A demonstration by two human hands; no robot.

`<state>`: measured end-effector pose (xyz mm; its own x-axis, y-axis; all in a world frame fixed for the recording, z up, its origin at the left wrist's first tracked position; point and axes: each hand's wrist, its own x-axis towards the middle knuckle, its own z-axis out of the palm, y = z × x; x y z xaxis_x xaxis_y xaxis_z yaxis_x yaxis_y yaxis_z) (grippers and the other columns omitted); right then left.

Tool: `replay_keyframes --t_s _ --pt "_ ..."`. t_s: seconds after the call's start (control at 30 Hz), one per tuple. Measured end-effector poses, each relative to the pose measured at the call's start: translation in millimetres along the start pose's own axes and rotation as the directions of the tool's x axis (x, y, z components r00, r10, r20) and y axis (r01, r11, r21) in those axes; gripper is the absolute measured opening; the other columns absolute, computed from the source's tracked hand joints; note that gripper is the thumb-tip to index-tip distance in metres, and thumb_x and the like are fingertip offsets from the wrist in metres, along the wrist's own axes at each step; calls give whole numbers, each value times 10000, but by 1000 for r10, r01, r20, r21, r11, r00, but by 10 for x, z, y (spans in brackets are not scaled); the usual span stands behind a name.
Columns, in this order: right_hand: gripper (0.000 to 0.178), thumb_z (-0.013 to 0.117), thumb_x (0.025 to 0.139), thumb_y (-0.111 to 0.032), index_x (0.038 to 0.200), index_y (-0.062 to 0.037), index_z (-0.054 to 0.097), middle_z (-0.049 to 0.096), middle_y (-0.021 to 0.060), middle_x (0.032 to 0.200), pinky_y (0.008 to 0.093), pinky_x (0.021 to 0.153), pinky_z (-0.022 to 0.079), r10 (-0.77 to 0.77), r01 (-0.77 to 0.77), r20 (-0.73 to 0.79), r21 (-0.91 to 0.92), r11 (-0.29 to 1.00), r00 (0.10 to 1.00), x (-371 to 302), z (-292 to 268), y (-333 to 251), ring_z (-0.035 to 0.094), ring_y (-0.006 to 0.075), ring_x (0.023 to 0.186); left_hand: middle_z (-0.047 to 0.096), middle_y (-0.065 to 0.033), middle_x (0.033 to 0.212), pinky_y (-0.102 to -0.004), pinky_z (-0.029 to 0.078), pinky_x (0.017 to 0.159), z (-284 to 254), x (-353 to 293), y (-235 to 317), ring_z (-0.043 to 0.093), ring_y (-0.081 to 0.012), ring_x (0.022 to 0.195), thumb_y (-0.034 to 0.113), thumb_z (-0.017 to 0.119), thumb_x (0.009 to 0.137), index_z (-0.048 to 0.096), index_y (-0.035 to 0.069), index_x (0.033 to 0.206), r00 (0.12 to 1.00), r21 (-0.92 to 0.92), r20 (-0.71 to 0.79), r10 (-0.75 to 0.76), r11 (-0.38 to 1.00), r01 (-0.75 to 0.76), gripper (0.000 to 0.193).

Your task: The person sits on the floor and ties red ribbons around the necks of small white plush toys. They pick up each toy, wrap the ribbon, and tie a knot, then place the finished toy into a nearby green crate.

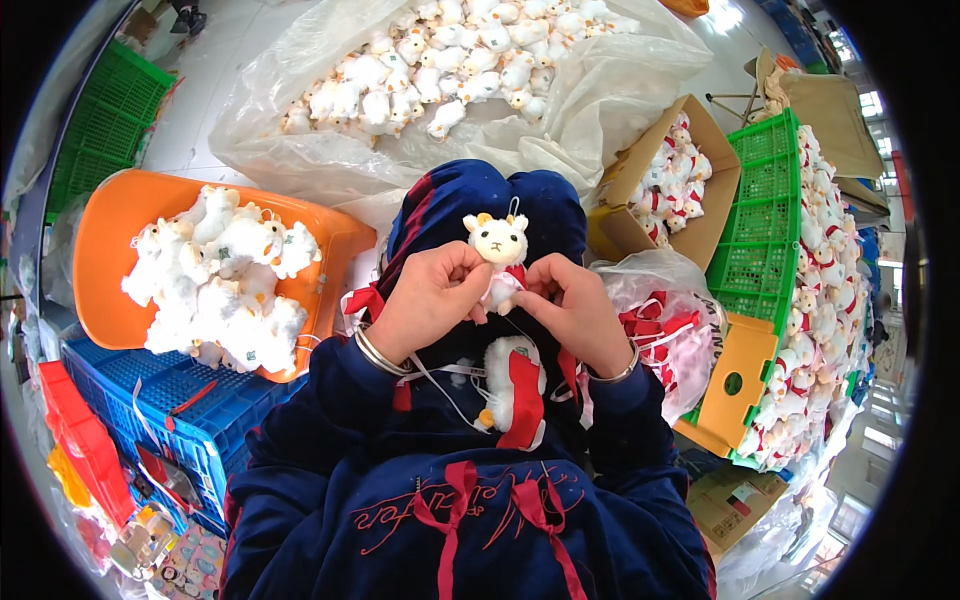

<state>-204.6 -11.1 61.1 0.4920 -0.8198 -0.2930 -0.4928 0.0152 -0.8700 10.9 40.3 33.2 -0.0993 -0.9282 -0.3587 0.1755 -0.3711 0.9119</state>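
Between my two hands, above my lap, a small white plush sheep point(496, 241) faces up, with orange horns and a loop on its head. A red and pale pink cloth piece point(512, 275) lies around its body. My left hand point(425, 302) pinches the toy's left side, thumb and forefinger closed. My right hand point(580, 314) pinches the lower right side, by the cloth and a foot. Below them, a second plush sheep point(497, 375) lies on my lap with a red cloth strip point(525, 400) over it. White ribbons trail beside it.
An orange tub point(100, 275) of white plush toys stands at left on a blue crate point(225, 410). Ahead lies a large plastic sheet point(270, 110) heaped with more. To the right are a cardboard box point(715, 170), a bag of red cloth pieces point(665, 335) and a green crate point(755, 220).
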Motion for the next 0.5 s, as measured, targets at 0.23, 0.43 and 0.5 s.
replay_keyframes --t_s 0.23,0.43,0.5 --pt "114 723 892 -63 972 -10 662 676 106 870 329 684 529 -119 120 14 -158 980 993 19 -94 -67 664 227 732 699 -25 783 -206 556 586 22 22 90 678 -61 644 157 693 1008 649 6 967 998 80 -5 -64 995 64 162" --pt "121 730 825 -2 929 -49 691 659 93 949 388 752 525 -502 388 -235 -399 831 832 169 -35 -140 649 295 881 690 -20 769 -205 553 583 39 30 79 673 -61 639 144 686 1010 631 17 945 1000 117 10 -2 993 0 153" --pt "137 727 804 13 920 -51 692 658 83 960 379 743 523 -669 547 -162 -455 703 725 164 -19 -178 644 288 875 687 -20 766 -204 550 581 42 30 77 674 -63 635 143 678 1016 623 21 946 1000 106 5 6 994 -7 151"
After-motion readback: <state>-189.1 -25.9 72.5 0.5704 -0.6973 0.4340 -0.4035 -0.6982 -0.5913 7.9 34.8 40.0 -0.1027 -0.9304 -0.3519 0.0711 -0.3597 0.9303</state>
